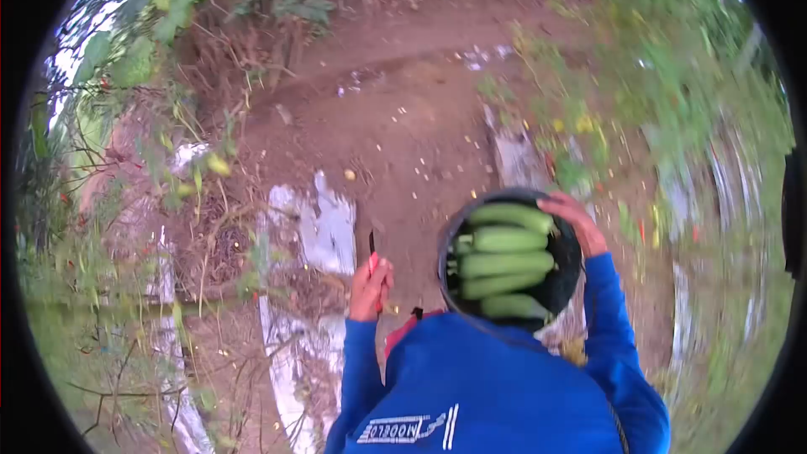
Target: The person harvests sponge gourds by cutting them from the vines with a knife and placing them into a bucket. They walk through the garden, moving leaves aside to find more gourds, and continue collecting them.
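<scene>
My left hand (367, 287) is closed around the red handle of a small knife (371, 244), its dark blade pointing away from me. On the other side, my right hand (577, 220) grips the far right rim of a round black bucket (446, 244), held against the front of my body. Several long green cucumbers (504, 265) lie side by side in the bucket, stacked crosswise. Part of the bucket's near edge is hidden by my blue shirt.
A bare dirt path (403, 143) runs ahead. Torn silvery plastic sheeting (328, 227) lies on the ground to the left, and more sheeting (517, 160) on the right. Leafy plants (672, 50) and dry vines (227, 227) crowd both sides.
</scene>
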`<action>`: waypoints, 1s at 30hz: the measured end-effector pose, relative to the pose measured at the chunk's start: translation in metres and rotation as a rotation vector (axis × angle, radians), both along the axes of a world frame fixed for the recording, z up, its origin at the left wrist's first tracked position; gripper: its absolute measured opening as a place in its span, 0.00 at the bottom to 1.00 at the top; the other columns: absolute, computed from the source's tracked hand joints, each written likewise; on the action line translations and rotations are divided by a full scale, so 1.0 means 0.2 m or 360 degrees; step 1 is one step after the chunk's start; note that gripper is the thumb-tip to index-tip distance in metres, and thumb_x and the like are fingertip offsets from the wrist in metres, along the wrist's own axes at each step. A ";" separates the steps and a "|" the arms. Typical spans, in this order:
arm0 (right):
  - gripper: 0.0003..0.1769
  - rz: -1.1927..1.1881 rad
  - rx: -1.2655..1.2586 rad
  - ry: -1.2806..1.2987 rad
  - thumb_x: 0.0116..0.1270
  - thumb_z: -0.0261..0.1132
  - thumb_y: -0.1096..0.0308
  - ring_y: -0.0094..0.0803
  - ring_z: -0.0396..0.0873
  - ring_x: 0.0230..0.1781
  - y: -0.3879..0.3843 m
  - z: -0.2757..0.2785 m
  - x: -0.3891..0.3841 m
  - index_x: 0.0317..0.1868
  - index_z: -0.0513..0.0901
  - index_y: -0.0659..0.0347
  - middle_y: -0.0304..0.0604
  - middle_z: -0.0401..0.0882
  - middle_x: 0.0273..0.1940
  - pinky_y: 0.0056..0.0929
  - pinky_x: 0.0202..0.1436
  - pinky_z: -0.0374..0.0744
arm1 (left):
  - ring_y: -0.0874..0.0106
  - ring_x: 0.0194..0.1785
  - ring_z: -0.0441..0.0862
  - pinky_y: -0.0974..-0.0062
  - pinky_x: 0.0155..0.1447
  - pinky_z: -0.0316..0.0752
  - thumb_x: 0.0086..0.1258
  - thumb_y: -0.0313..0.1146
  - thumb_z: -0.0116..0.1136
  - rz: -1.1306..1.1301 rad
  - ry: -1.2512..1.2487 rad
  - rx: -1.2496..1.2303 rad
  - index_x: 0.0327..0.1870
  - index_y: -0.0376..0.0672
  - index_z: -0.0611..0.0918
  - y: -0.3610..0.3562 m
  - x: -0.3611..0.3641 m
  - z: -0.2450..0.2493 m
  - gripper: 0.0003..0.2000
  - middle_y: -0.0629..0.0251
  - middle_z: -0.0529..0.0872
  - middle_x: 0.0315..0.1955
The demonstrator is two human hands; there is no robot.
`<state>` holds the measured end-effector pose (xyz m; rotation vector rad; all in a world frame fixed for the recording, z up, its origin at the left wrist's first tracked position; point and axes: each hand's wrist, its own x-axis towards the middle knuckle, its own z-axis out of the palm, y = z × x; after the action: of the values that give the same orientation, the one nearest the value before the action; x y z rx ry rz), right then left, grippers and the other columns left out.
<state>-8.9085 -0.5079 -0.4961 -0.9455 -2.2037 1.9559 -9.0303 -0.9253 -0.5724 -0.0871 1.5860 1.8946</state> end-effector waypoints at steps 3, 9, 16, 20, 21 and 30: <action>0.33 0.0049 -0.0067 -0.0259 0.59 0.75 0.55 0.32 0.76 0.58 0.31 -0.17 -0.37 0.59 0.80 0.68 0.44 0.80 0.54 0.28 0.65 0.70 | 0.83 0.15 0.68 0.84 0.17 0.60 0.76 0.41 0.57 0.0281 -0.0262 -0.0026 0.38 0.45 0.79 0.15 -0.23 -0.03 0.10 0.72 0.77 0.19; 0.30 0.0141 -0.0262 -0.0222 0.60 0.74 0.56 0.30 0.77 0.56 0.45 0.01 -1.05 0.57 0.81 0.68 0.43 0.80 0.55 0.27 0.63 0.71 | 0.84 0.17 0.66 0.85 0.19 0.59 0.76 0.41 0.56 0.0552 -0.0296 0.0194 0.39 0.44 0.77 0.29 -0.70 -0.01 0.10 0.72 0.76 0.21; 0.32 0.0015 -0.0234 -0.0445 0.59 0.75 0.56 0.30 0.79 0.55 1.04 -0.44 -1.66 0.59 0.80 0.67 0.42 0.83 0.51 0.27 0.61 0.74 | 0.83 0.17 0.66 0.85 0.18 0.60 0.76 0.44 0.55 0.0598 -0.0452 -0.0080 0.38 0.46 0.77 0.45 -1.39 -0.28 0.11 0.72 0.76 0.21; 0.25 -0.0199 -0.0414 -0.0292 0.63 0.72 0.62 0.27 0.83 0.46 1.04 -0.21 -2.00 0.58 0.81 0.64 0.38 0.85 0.47 0.24 0.51 0.79 | 0.82 0.15 0.68 0.84 0.15 0.61 0.74 0.44 0.57 0.0636 -0.0544 -0.0058 0.38 0.46 0.77 0.53 -1.96 -0.44 0.12 0.71 0.77 0.20; 0.25 -0.0242 -0.0420 -0.0327 0.63 0.72 0.62 0.27 0.83 0.46 1.05 -0.16 -2.08 0.58 0.81 0.64 0.38 0.85 0.47 0.24 0.51 0.79 | 0.82 0.15 0.69 0.84 0.15 0.63 0.73 0.44 0.59 0.0625 -0.0577 0.0035 0.39 0.46 0.77 0.53 -2.09 -0.48 0.11 0.71 0.77 0.20; 0.19 -0.0593 -0.0100 -0.0200 0.68 0.69 0.65 0.28 0.84 0.45 1.25 0.14 -2.55 0.58 0.80 0.61 0.39 0.85 0.48 0.28 0.49 0.81 | 0.81 0.20 0.71 0.83 0.18 0.64 0.74 0.43 0.58 0.0475 -0.0496 0.0208 0.43 0.44 0.77 0.98 -3.02 -0.46 0.11 0.69 0.77 0.24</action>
<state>-9.4185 -0.2572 -0.4686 -1.4049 -1.8570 1.8425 -9.6350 -0.7286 -0.6645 -0.5622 1.2896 2.0833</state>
